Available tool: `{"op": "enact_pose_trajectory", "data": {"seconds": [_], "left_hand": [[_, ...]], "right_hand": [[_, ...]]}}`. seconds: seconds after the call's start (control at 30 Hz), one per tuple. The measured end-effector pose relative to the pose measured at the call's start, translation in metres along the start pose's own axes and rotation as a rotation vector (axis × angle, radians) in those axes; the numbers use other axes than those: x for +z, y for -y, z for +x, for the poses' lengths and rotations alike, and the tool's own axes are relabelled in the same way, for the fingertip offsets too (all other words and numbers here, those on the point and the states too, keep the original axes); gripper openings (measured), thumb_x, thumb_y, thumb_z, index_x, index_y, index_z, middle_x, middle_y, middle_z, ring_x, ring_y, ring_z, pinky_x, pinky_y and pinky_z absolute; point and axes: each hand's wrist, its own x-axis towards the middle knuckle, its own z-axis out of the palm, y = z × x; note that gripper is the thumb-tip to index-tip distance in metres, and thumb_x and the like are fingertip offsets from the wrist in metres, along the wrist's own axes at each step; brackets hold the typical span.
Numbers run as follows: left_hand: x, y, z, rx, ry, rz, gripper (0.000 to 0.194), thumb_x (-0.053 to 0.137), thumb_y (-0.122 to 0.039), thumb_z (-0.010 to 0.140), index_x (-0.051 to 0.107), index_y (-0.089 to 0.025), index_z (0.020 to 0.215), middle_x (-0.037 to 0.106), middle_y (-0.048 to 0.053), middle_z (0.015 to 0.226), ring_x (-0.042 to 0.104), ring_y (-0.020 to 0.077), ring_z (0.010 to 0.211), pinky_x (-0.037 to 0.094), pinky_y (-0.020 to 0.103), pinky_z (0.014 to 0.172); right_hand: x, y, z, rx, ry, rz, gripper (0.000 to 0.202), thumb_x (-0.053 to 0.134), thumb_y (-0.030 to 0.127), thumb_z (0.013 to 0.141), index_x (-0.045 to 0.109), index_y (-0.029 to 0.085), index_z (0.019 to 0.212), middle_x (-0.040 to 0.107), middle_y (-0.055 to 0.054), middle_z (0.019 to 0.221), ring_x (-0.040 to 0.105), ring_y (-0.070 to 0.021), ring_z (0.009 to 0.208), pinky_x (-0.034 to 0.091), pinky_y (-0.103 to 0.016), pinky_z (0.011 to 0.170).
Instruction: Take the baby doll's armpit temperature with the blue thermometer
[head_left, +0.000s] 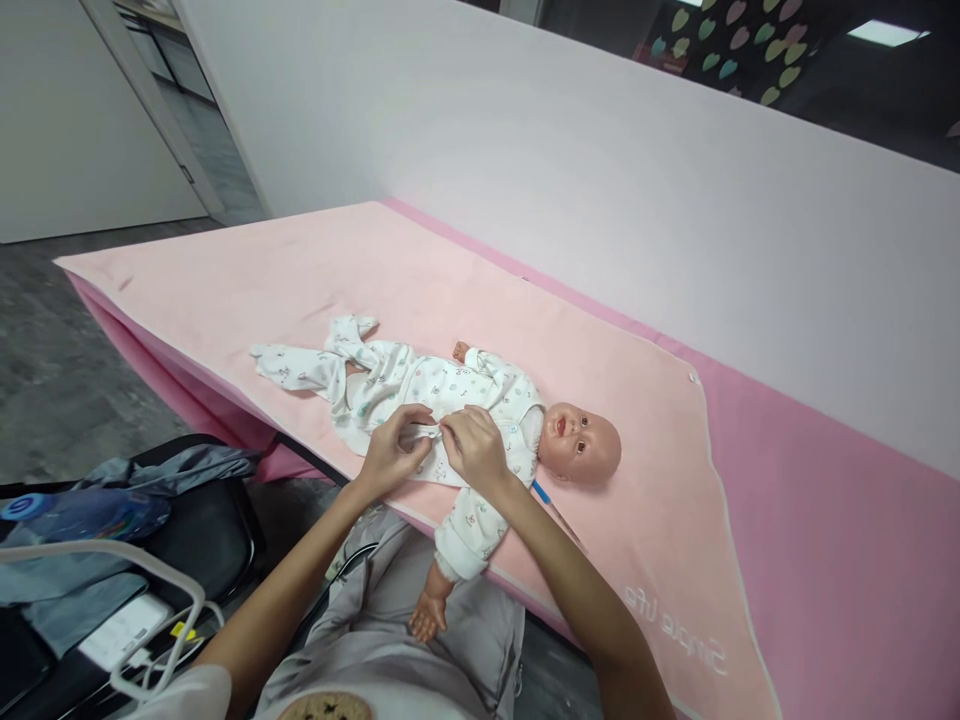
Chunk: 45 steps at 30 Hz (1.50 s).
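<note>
A baby doll (581,443) lies on its back on the pink mat, its head to the right. It wears a white patterned outfit (446,378) whose empty-looking leg ends spread to the left. My left hand (395,450) pinches the white cloth at the doll's middle. Close beside it, my right hand (474,445) has its fingertips closed on the same cloth. One doll arm (431,603) hangs over the table's front edge, and the other hand (460,351) rests on the mat.
The pink mat (645,530) covers the table against a white wall (600,200). A blue-handled tool (541,492) lies near the doll's shoulder. At the left, a black chair (217,530) holds clothing, a plastic bottle (97,512) and a white box (124,630).
</note>
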Motion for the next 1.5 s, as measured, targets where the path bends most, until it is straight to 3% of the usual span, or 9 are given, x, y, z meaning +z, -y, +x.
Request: {"op": "enact_pose_trajectory", "data": {"seconds": [0.33,0.63,1.0,1.5], "left_hand": [[-0.002,-0.005,0.001,-0.014,0.003,-0.046,0.021,0.052,-0.019,0.075,0.052,-0.019,0.096,0.063,0.005,0.091,0.062,0.0184,0.087,0.051,0.032,0.078],[-0.001,-0.003,0.001,-0.005,0.011,-0.152,0.021,0.046,-0.012,0.076,0.052,-0.018,0.095,0.059,0.002,0.079,0.06,0.015,0.074,0.05,0.028,0.068],[0.005,-0.002,0.002,0.213,-0.017,0.234,0.021,0.049,-0.017,0.082,0.053,-0.018,0.103,0.061,0.007,0.095,0.057,0.0211,0.091,0.046,0.036,0.082],[0.008,-0.002,0.001,0.289,0.009,0.346,0.034,0.05,-0.015,0.081,0.047,-0.019,0.115,0.059,0.009,0.099,0.056,0.0234,0.094,0.045,0.038,0.083]], "right_hand": [[-0.007,0.006,0.003,-0.01,0.037,0.007,0.015,0.048,0.02,0.083,0.056,0.016,0.095,0.061,-0.008,0.098,0.054,-0.0197,0.093,0.04,-0.037,0.091],[-0.006,0.006,0.003,-0.035,0.138,-0.043,0.015,0.049,0.019,0.08,0.055,0.016,0.094,0.059,-0.009,0.098,0.051,-0.0212,0.094,0.038,-0.039,0.092],[0.0,0.002,0.003,-0.008,0.086,-0.082,0.017,0.04,0.019,0.09,0.057,0.016,0.091,0.06,-0.009,0.091,0.051,-0.0208,0.088,0.041,-0.038,0.087],[0.0,0.003,0.002,0.031,0.039,-0.04,0.016,0.04,0.018,0.09,0.056,0.016,0.088,0.061,-0.009,0.091,0.053,-0.0204,0.089,0.043,-0.038,0.086]]}}
